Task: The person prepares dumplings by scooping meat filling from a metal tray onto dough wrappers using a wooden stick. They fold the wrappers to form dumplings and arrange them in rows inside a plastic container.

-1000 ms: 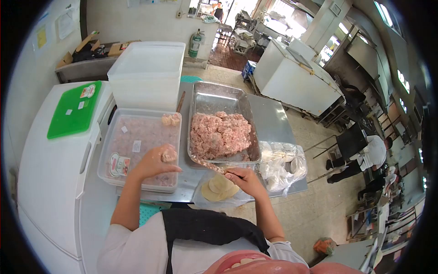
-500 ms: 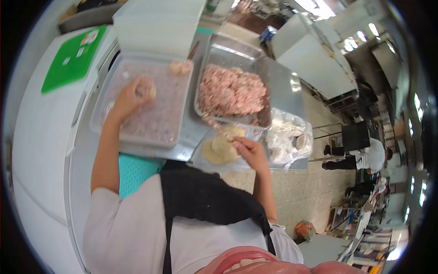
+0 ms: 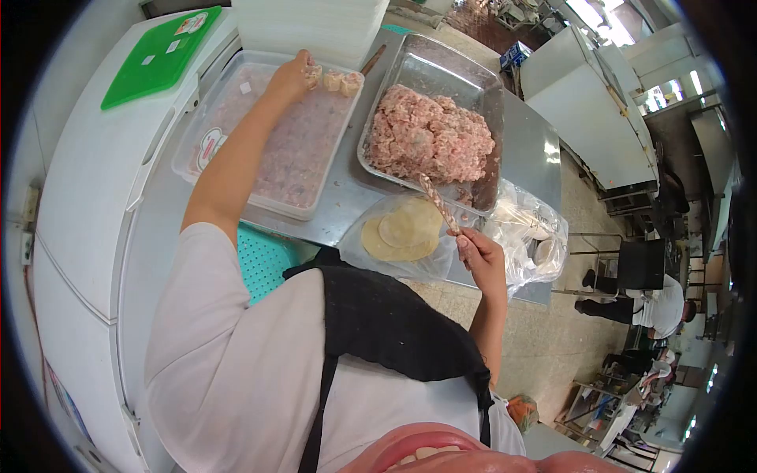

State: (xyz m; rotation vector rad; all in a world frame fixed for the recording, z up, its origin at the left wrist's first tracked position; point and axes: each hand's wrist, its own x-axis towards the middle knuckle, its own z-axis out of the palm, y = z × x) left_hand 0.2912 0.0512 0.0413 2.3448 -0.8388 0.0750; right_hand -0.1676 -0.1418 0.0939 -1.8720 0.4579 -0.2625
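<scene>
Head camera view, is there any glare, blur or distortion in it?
Head view: fisheye distortion bows the white appliance at left, with dark corners; head view: glare spots the metal table and clear plastic bag; head view: bright patches at upper right wash out; head view: the distant person looks soft, the minced meat clearer.

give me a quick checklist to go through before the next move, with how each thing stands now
1. Left hand free: cannot tell; its fingers are at a dumpling and may be gripping it.
2. Stick in right hand: ok, gripped at its near end.
3. Stick clean: not ok, meat clings to it.
4. Meat at hand: ok, a big mound lies in the tray.
5. Wrappers near: ok, they lie on plastic beside the right hand.
6. Stick tip clear of the tray rim: cannot tell, they overlap in this view.
</scene>
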